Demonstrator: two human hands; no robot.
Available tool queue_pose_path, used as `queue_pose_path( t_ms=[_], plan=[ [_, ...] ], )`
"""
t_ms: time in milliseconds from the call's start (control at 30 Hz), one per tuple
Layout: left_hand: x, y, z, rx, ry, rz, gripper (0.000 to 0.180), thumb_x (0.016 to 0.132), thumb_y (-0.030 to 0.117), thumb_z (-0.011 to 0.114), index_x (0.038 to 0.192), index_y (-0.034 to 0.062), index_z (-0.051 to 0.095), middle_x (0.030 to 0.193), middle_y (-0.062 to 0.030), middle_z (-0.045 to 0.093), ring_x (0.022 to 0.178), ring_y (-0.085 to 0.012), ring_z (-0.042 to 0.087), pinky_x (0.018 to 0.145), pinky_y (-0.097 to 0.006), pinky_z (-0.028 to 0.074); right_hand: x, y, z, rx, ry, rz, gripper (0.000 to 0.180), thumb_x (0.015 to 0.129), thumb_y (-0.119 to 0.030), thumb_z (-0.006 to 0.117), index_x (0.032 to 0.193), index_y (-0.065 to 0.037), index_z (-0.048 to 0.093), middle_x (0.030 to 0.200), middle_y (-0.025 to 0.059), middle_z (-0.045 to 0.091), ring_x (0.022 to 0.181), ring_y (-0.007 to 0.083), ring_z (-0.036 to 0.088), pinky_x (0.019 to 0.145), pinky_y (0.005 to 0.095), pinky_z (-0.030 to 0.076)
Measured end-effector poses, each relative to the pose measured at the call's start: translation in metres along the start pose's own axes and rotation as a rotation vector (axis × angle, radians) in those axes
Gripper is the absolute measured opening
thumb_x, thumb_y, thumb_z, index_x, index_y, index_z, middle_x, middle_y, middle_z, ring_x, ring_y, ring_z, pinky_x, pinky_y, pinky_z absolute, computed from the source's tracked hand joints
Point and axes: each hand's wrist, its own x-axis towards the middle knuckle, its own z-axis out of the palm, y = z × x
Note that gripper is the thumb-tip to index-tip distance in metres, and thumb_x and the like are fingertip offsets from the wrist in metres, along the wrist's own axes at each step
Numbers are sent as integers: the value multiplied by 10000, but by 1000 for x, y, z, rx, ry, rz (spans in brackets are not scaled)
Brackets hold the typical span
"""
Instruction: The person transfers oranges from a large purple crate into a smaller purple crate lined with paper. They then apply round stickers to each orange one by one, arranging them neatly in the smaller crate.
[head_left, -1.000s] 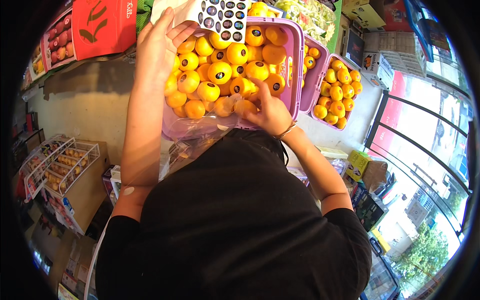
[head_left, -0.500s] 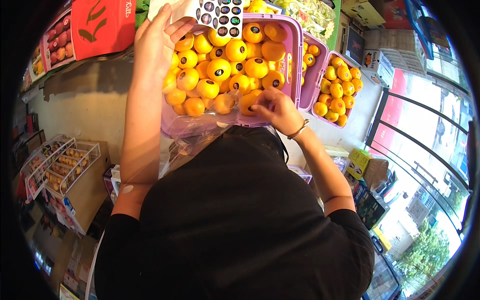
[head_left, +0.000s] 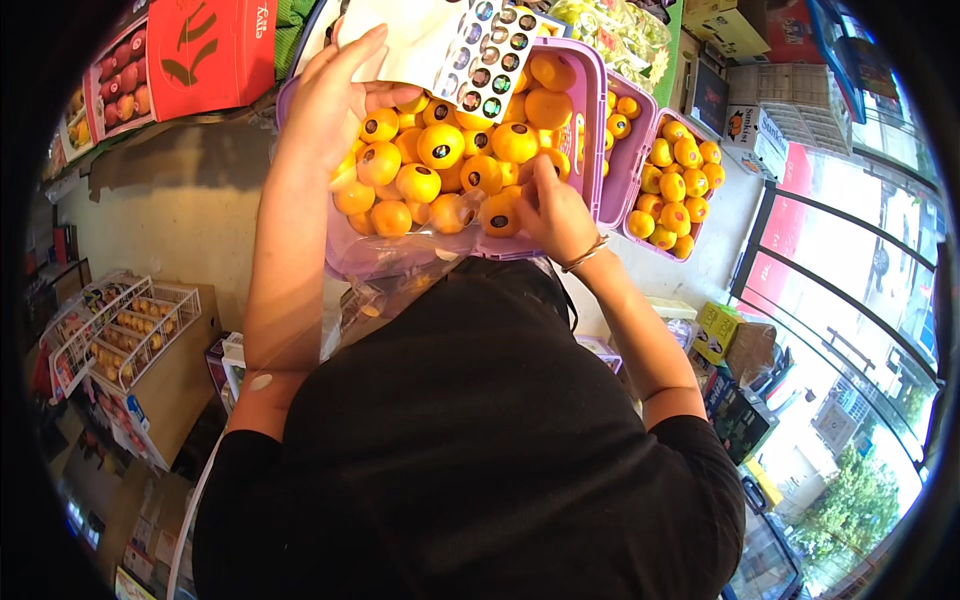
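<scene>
A sheet of small round dark stickers [head_left: 490, 62] with a pale backing is held in my left hand [head_left: 330, 105], over the far part of a purple plastic basket [head_left: 592, 130]. Oranges fill the basket, many bearing a dark round sticker, like this orange [head_left: 440, 146]. My right hand [head_left: 560, 215], with a bracelet on the wrist, is above the basket's near right corner. Its fingers are bent together; anything between them is hidden. Just left of it lies an orange [head_left: 499, 215] with a dark sticker. Clear plastic film [head_left: 405, 262] drapes over the basket's near edge.
To the right stand a second purple basket [head_left: 632, 165] and a third basket of stickered oranges [head_left: 676, 185]. A red carton [head_left: 205, 55] and a box of red apples [head_left: 122, 85] are at the far left. Bagged greens [head_left: 620, 40] lie behind.
My right hand has left the near orange, whose dark sticker now shows fully, and moved slightly up. The sticker sheet has tilted and come nearer, lower over the oranges.
</scene>
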Motion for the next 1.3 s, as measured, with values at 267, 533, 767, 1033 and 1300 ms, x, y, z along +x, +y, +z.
queue_pose_path(
  t_ms=[267, 533, 767, 1033, 1300],
  plan=[
    [-13, 0, 12, -19, -166, -94, 303, 930, 168, 585, 1178, -4, 562, 1090, -86, 644, 944, -184, 661, 717, -345, 596, 57, -71, -65, -264, 578, -670, 366, 770, -71, 718, 1123, -138, 650, 1097, 93, 580, 913, 265, 567, 754, 355, 465],
    [-5, -3, 0, -58, -335, -245, 312, 968, 170, 510, 1236, 14, 549, 1143, -82, 638, 1010, -161, 639, 802, -308, 549, 70, -96, -72, -368, 349, -811, 237, 741, -186, 762, 969, -168, 701, 1265, 117, 546, 1204, 353, 489, 1009, 485, 350],
    [-4, 0, -2, -156, -416, -332, 333, 984, 177, 484, 1265, 0, 514, 1168, -108, 632, 1015, -193, 652, 848, -330, 550, 67, -88, -55, -362, 483, -870, 217, 646, -78, 774, 836, -138, 690, 1255, 89, 595, 1151, 287, 543, 987, 410, 384],
    [14, 0, -48, -539, -224, -4, 346, 992, 140, 404, 1286, -25, 481, 1233, -138, 608, 1070, -254, 636, 763, -352, 598, 52, -51, -41, 38, 11, -204, 80, 820, -93, 665, 873, -42, 633, 778, 100, 638, 657, 278, 611, 611, 373, 480],
    [9, -4, -58, -556, -203, 64, 337, 1000, 150, 398, 1263, -41, 485, 1219, -150, 613, 1072, -269, 635, 812, -372, 582, 50, -19, 35, -470, -342, -645, 140, 754, -160, 623, 876, -185, 687, 910, 28, 607, 937, 238, 604, 793, 370, 475]
  ],
)
